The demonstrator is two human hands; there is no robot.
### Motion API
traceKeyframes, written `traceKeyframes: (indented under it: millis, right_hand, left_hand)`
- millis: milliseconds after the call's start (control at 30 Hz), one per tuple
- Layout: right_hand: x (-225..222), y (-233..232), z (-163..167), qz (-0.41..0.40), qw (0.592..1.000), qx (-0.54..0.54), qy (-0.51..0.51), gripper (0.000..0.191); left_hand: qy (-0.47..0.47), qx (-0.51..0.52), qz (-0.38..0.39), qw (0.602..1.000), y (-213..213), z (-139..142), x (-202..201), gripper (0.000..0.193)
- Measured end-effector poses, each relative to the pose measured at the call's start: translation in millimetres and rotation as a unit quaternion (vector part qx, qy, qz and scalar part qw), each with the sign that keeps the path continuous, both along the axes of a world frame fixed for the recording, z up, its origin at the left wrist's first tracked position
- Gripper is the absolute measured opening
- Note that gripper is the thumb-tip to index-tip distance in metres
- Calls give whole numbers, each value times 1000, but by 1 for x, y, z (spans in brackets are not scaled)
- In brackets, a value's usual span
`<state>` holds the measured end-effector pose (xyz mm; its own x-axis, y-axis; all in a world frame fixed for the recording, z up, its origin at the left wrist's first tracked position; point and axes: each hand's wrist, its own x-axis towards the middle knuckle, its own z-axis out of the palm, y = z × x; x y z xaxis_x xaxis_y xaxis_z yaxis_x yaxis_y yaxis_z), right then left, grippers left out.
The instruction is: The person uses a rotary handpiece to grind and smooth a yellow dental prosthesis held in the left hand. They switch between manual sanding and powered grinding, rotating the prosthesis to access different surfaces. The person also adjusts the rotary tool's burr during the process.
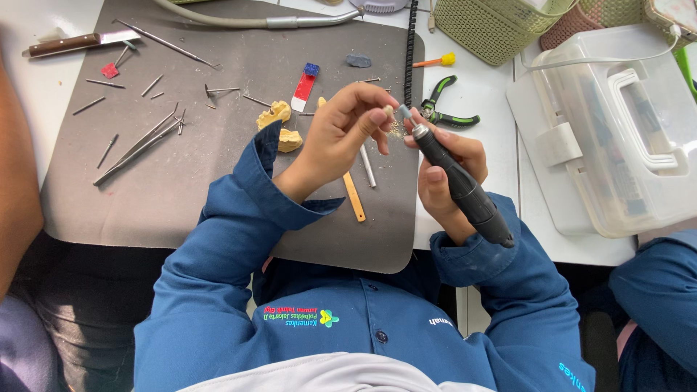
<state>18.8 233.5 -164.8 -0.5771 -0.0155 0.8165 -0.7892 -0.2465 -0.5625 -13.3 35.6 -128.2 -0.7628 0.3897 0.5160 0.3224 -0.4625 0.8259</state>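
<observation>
A: What do the hands hold?
B: Left hand (341, 131) pinches a tiny pale piece (389, 111) over the grey mat (218, 181); right hand (443, 170) is closed round a black rotary handpiece (461, 185).
A: Handling?
B: Likely light, hard, brittle; fingertip edges only.

One head-worn camera looks steeply down from just above the hands (392, 149), close in, facing the surface (479, 87) beyond them, with the person's own chest at the bottom edge.

both hands (341, 134) (444, 170) raised, fingers curled
</observation>
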Motion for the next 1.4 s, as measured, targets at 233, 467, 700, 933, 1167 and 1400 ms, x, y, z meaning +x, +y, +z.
traceKeyframes:
  millis: [233,467,700,933,1167,1400]
  right_hand:
    - [16,3,-2,43,997,-33,-55,33]
    - [18,1,-1,29,997,-27,-62,33]
    - [17,0,-2,51,998,-18,-36,32]
    - [17,-1,0,51,997,-29,-54,31]
    - [17,-1,1,52,997,-26,-49,31]
    - [15,-1,-1,38,999,-19,-33,31]
  left_hand:
    - [19,-46,-15,999,3,-3,6,18]
    - [50,-51,-18,997,5,-4,4,17]
    - [60,-47,-19,997,4,-4,5,17]
    - [49,-36,-24,998,7,-4,6,18]
    - [40,-32,-23,998,7,-5,7,19]
    - [21,-20,-23,999,10,-9,8,19]
